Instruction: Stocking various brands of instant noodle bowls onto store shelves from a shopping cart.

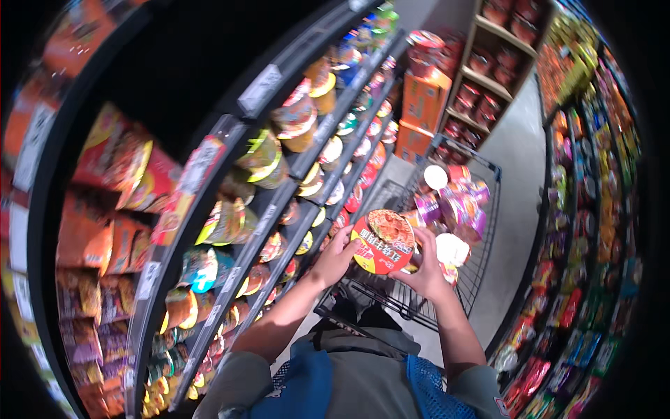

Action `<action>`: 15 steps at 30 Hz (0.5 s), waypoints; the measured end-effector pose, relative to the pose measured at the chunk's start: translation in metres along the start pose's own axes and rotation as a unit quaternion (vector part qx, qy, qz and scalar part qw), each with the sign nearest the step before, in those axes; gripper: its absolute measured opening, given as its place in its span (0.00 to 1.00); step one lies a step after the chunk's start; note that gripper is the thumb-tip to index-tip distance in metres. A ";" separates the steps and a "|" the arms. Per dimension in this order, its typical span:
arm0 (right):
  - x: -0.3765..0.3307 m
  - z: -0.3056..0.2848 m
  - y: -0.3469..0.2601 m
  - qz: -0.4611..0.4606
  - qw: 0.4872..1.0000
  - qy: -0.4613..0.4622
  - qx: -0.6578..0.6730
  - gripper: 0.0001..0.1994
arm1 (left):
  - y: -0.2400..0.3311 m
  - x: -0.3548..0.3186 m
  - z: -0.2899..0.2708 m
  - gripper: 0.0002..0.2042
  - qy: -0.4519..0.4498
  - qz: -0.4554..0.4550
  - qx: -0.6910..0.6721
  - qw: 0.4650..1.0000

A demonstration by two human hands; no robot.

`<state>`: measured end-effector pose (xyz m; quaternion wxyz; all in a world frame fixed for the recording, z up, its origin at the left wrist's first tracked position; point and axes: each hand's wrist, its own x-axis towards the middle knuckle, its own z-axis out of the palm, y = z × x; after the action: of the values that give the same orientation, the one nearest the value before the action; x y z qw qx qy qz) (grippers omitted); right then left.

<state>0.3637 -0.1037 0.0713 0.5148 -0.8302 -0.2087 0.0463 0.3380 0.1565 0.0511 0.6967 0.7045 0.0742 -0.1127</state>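
Note:
Between both hands I hold an instant noodle bowl with a round red and yellow lid picturing noodles. The lid is tilted up toward me. My left hand grips its left edge, and my right hand closes round its lower right side. Beneath and just beyond the bowl stands a wire shopping cart. Inside it lie shiny purple packets, a tub with a white round lid and a second white-topped tub. My right hand partly covers the cart's contents.
On the left, a black shelf carries cup noodles in rows and red packs. Orange cartons are stacked ahead, beside a wooden rack of red tubs. Shelves of colourful packets line the right side of the aisle floor.

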 end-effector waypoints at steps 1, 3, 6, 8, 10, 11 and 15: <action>0.013 -0.005 -0.018 -0.027 0.997 -0.011 0.067 0.60 | 0.028 -0.010 -0.007 0.22 0.005 0.023 -0.027 0.999; 0.035 -0.009 -0.049 -0.074 0.986 -0.044 0.142 0.64 | 0.108 -0.041 -0.017 0.20 0.041 0.026 0.021 0.999; 0.070 -0.005 -0.096 -0.224 0.966 -0.083 0.100 0.59 | 0.141 -0.070 -0.043 0.20 0.102 0.102 -0.042 0.989; 0.084 -0.006 -0.154 -0.254 0.959 -0.125 0.025 0.58 | 0.158 -0.094 -0.059 0.21 0.116 0.113 -0.123 0.979; 0.097 0.003 -0.173 -0.271 0.956 -0.110 0.038 0.55 | 0.174 -0.110 -0.071 0.25 0.131 0.146 -0.052 0.979; 0.105 0.007 -0.178 -0.284 0.953 -0.095 0.040 0.52 | 0.180 -0.116 -0.076 0.26 0.132 0.173 -0.039 0.975; 0.139 0.009 -0.219 -0.320 0.944 -0.063 0.051 0.45 | 0.208 -0.147 -0.090 0.28 0.148 0.257 -0.036 0.954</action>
<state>0.4215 0.0427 0.2774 0.5304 -0.6875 -0.4925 -0.0582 0.2556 0.2507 0.2906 0.7080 0.6833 -0.0030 0.1784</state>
